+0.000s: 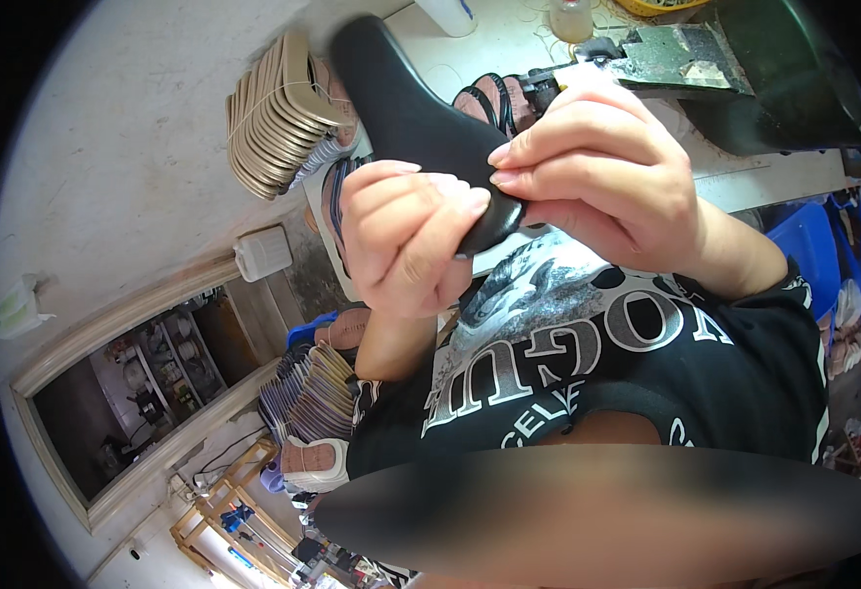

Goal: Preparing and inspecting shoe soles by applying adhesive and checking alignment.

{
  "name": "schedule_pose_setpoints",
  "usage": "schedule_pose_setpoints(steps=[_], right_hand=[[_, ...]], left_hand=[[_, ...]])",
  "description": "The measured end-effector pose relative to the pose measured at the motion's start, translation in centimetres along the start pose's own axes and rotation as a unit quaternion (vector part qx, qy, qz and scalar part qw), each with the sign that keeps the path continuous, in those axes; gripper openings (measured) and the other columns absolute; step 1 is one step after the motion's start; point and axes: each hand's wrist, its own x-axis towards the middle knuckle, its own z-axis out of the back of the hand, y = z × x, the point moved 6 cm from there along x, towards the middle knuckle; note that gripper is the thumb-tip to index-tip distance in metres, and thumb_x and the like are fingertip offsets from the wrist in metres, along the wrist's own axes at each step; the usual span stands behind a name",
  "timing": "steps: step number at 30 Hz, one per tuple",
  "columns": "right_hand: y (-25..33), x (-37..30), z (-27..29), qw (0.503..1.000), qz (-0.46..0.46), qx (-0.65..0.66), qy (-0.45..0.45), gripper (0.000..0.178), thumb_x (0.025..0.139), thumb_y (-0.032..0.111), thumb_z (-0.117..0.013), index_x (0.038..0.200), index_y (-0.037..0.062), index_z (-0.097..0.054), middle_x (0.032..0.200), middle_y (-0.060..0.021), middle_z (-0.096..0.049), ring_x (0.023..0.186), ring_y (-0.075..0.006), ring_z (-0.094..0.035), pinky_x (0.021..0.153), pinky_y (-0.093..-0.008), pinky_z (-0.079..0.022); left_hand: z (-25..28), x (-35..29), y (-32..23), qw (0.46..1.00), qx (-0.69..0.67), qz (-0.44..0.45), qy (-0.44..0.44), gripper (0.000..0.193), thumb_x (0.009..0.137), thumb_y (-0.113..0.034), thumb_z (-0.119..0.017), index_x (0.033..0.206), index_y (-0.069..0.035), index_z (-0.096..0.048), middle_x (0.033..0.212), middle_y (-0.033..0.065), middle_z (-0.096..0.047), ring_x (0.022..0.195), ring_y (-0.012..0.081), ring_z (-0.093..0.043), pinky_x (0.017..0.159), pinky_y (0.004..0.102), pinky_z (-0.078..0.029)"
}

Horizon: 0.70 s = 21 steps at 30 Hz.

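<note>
A smooth black insole (401, 108), shaped like a shoe's footbed, is held up above the worktable (774, 187), one end pointing to the far left. My left hand (401, 236) is closed round the near end, with the thumb pressing on its surface. From the right side, my right hand (607, 167) pinches the edge of that same end between fingers and thumb. Both hands sit close together there. The underside of the insole is hidden.
Bundled beige soles (278, 118) stand at the far left by the wall. Black-edged pinkish insoles (494, 103) lie behind my hands. At the back right is a green machine (686, 59); a yellow basket (656, 6) sits behind it. More stacked soles (308, 393) are at lower left.
</note>
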Motion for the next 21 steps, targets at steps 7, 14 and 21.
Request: schedule_pose_setpoints(steps=[7, 14, 21], right_hand=[[-3.7, -2.0, -2.9, 0.958, -0.253, 0.120, 0.062, 0.035, 0.081, 0.034, -0.073, 0.090, 0.0030, -0.060, 0.076, -0.0079, -0.057, 0.068, -0.0211, -0.058, 0.061, -0.0324, -0.046], [-5.5, -9.7, -9.0, 0.729, -0.520, 0.428, 0.124, 0.032, 0.096, 0.026, -0.057, 0.106, -0.0035, -0.063, 0.088, -0.0085, -0.069, 0.081, -0.0130, -0.067, 0.075, -0.0263, -0.053], [-7.1, -9.9, -8.8, 0.675, -0.546, 0.496, -0.006, 0.037, 0.097, 0.032, -0.054, 0.109, -0.0018, -0.063, 0.097, -0.0106, -0.070, 0.087, -0.0135, -0.067, 0.080, -0.0241, -0.052]], left_hand=[[-1.5, -0.9, 3.7, 0.938, -0.135, 0.309, 0.085, 0.013, 0.088, -0.014, -0.062, 0.093, -0.002, -0.060, 0.079, 0.0082, -0.055, 0.072, 0.0208, -0.054, 0.068, 0.0297, -0.043], [-6.7, -3.5, 7.0, 0.809, -0.263, 0.497, 0.170, 0.029, 0.086, -0.015, -0.068, 0.108, 0.001, -0.057, 0.091, 0.0066, -0.062, 0.082, 0.0108, -0.057, 0.073, 0.0245, -0.046], [-9.1, -6.9, 10.3, 0.679, -0.336, 0.612, 0.228, 0.026, 0.085, -0.025, -0.072, 0.088, -0.002, -0.061, 0.081, 0.0014, -0.063, 0.072, 0.0064, -0.055, 0.063, 0.0211, -0.045]])
